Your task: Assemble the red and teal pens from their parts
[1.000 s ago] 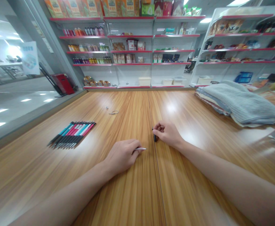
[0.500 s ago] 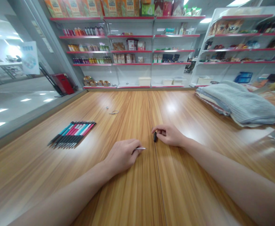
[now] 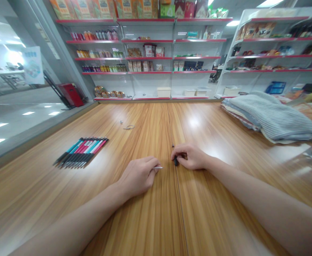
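Observation:
My left hand [image 3: 141,174] is closed over the middle of the table, gripping a thin pale pen refill [image 3: 159,167] whose pointed tip sticks out to the right between thumb and forefinger. The rest of the refill is hidden in the hand. To its right, my right hand [image 3: 190,155] has its fingers curled round a short black pen part [image 3: 175,161] by the seam in the tabletop. A tiny dark piece [image 3: 173,145] lies just beyond those fingers. On the left, several click pens [image 3: 82,153] in blue, red, white and black lie side by side in a row.
A thin wire-like loop [image 3: 129,127] and a small shiny bit [image 3: 121,122] lie farther back on the wooden table [image 3: 150,220]. Folded striped cloths [image 3: 273,113] are stacked at the right. Stocked shelves [image 3: 147,41] stand behind the table.
My right hand has shifted slightly toward me, and its fingers have closed round the black pen part. The left hand has barely moved; less of the refill now shows.

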Available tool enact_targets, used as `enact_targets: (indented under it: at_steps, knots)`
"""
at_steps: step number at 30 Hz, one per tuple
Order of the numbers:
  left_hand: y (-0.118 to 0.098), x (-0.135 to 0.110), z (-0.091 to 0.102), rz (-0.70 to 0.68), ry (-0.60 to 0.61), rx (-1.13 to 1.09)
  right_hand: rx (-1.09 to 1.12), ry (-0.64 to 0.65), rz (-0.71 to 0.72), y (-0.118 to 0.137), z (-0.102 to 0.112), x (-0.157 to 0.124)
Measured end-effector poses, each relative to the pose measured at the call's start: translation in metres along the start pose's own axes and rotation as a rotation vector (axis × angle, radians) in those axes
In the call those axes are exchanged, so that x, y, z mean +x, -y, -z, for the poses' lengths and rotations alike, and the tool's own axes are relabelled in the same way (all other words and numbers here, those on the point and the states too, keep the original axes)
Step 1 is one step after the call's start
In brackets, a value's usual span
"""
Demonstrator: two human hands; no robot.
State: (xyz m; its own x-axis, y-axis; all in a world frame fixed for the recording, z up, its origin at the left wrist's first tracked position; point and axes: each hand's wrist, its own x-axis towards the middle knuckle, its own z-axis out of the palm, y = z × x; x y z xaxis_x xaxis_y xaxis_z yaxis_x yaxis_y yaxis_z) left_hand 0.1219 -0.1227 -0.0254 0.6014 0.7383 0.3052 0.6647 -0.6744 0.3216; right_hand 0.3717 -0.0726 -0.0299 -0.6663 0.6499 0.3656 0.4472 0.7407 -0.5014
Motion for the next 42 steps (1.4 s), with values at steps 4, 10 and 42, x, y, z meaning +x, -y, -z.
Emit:
enact_targets:
  at_steps: [4,10,42]
  knots:
    - [0.001,0.001,0.000,0.002,0.010,0.007,0.001,0.024,0.007,0.002,0.000,0.000]
    - [0.002,0.000,-0.001,-0.005,0.013,0.011,0.022,0.055,-0.009,0.002,-0.001,-0.001]
    - [0.001,-0.001,-0.001,-0.063,-0.298,-0.112,-0.087,-0.194,0.105,0.029,-0.010,0.004]
